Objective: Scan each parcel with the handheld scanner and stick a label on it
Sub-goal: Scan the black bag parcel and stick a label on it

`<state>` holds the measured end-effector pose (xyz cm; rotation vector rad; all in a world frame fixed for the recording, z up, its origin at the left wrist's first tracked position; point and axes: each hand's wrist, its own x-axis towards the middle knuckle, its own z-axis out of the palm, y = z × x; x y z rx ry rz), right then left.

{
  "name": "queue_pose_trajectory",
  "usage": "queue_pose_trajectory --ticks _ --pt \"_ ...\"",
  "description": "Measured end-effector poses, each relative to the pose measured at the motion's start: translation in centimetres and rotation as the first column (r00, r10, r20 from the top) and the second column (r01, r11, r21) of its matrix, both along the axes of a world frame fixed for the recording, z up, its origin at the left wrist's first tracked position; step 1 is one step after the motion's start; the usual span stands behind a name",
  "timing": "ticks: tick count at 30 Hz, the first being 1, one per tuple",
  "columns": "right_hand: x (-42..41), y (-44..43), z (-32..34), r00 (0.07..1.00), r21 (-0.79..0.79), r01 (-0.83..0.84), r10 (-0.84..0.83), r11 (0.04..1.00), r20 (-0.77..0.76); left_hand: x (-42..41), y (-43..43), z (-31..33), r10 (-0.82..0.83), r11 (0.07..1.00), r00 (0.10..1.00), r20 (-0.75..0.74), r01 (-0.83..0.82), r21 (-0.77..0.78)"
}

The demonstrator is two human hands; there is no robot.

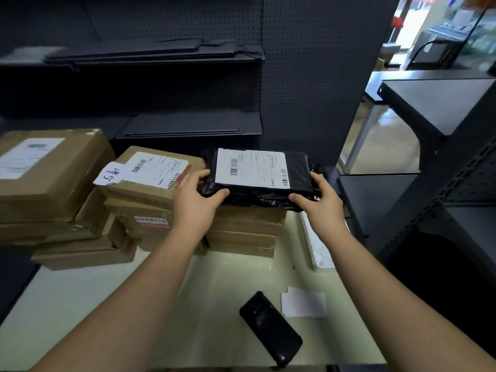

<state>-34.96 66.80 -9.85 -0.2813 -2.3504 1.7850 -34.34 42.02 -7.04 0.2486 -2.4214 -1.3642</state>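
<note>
A black plastic-wrapped parcel (298, 170) with a white shipping label on top sits on a stack of brown cardboard parcels (241, 234). My left hand (196, 194) grips its left end, thumb on the near edge. My right hand (322, 200) grips its right end the same way. The black handheld scanner (271, 327) lies flat on the pale table (107, 304) near me, touched by neither hand. Small white label sheets (303, 302) lie just right of the scanner. A brown parcel (150, 173) to the left carries a shipping label and a handwritten white sticker.
More brown parcels (51, 173) are stacked at the left of the table. A white tray (319, 251) stands at the table's right edge. Dark pegboard shelving (188, 76) rises behind, and a dark shelf unit (442, 157) stands to the right.
</note>
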Motion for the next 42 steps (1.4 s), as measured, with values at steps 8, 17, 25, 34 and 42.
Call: queue_pose_trajectory --ticks 8,17,25,34,42 --pt "8.3 -4.0 -0.3 0.995 0.007 0.036 -0.035 0.999 -0.097 7.1 -4.7 -1.6 -0.052 0.998 0.996 -0.071 0.054 0.03" --pt "15.7 -12.3 -5.3 0.993 -0.101 0.078 -0.086 0.992 -0.08 13.3 -12.1 -6.2 -0.117 0.993 0.987 -0.109 0.12 0.017" --pt "18.2 -12.8 -8.5 0.995 -0.131 0.102 -0.1 0.986 0.022 15.5 -13.4 -10.0 -0.231 0.972 0.961 -0.154 0.221 -0.082" --pt "15.4 -13.6 -14.3 0.969 -0.034 -0.1 0.105 0.994 0.222 14.5 -15.2 -16.3 -0.087 0.996 0.969 0.23 0.085 0.021" --pt "12.2 -15.6 -19.1 0.897 0.028 -0.275 0.246 0.961 0.368 13.8 -17.1 -20.7 -0.019 0.999 0.924 0.382 0.031 -0.025"
